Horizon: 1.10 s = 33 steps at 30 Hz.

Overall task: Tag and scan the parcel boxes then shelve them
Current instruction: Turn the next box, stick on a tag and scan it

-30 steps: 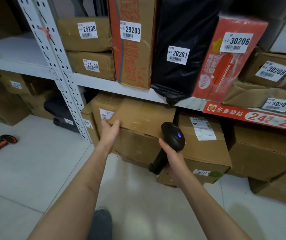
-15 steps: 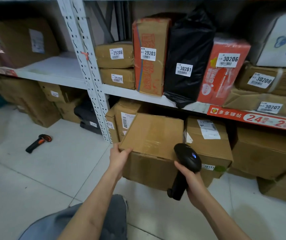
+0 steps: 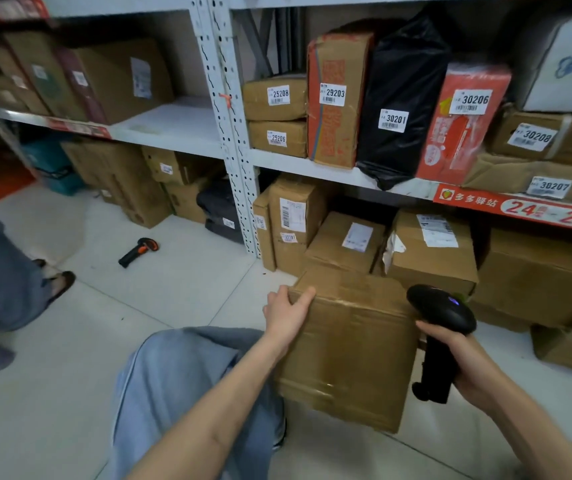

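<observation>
A plain brown parcel box [image 3: 350, 348] with clear tape sits tilted in front of the lowest shelf level, close to my knee. My left hand [image 3: 286, 311] grips its upper left corner, thumb on top. My right hand [image 3: 464, 362] holds a black handheld scanner [image 3: 440, 327] by its handle, right beside the box's right edge; a small blue light shows on the scanner head. No tag is visible on the faces of this box that I can see.
Tagged parcels [image 3: 333, 98] fill the white metal shelf [image 3: 312, 168] above. More boxes [image 3: 430, 251] stand on the floor behind. A second orange-and-black scanner [image 3: 137, 251] lies on the tiled floor at left. Another person's legs [image 3: 7, 271] stand at far left.
The brown box has come out from under the shelf toward me and lower, pulled by my left hand. The scanner hand moved back with it. The view widened to the left.
</observation>
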Tool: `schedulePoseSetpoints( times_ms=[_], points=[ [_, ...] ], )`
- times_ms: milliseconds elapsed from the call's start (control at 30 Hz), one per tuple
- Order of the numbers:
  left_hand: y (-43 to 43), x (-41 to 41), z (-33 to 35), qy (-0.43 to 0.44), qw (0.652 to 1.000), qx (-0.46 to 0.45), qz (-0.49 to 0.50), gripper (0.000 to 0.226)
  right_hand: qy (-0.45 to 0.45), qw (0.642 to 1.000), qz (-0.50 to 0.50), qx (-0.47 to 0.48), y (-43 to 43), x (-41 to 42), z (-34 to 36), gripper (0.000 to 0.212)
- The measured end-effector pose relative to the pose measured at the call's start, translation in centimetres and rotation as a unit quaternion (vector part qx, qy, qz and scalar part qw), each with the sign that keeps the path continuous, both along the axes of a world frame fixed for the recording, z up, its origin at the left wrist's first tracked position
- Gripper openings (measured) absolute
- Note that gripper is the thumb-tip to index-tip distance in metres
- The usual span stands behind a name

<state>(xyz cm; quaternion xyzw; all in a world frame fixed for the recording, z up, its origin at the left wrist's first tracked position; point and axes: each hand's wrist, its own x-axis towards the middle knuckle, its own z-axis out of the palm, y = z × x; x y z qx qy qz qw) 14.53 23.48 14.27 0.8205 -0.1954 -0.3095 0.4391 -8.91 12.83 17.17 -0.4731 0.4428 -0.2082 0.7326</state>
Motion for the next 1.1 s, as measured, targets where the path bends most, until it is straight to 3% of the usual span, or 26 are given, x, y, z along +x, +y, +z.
schedulePoseSetpoints(
  times_ms=[100,200,367,700,900,1100],
  points=[
    [0.7,-2.0,-0.8,0.013,0.999,0.020,-0.029,0.070,0.016,1.000,-0.007,0.025,1.0,-2.7,-0.6,0.045],
    [0.8,-3.8,-2.5,0.042,0.997,0.037,-0.057,0.083,0.039,0.998,-0.033,0.043,1.8,-5.0,-1.8,0.031],
    [0.2,-6.5,-4.7,0.082,0.990,0.063,-0.094,0.044,0.087,0.988,-0.102,0.078,2.0,-7.8,-4.8,0.040],
    [-2.7,-10.2,-9.4,0.059,0.979,0.153,-0.121,0.037,0.175,0.963,-0.176,0.109,1.2,-10.9,-9.1,0.035],
    [-2.0,-10.7,-10.9,-0.001,0.973,0.184,-0.137,0.044,0.165,0.959,-0.190,0.128,1.7,-10.0,-10.9,0.022],
    [-2.4,-10.3,-10.8,0.102,0.981,0.121,-0.114,0.051,0.109,0.955,-0.227,0.157,0.9,-10.4,-12.4,0.016]
  ],
)
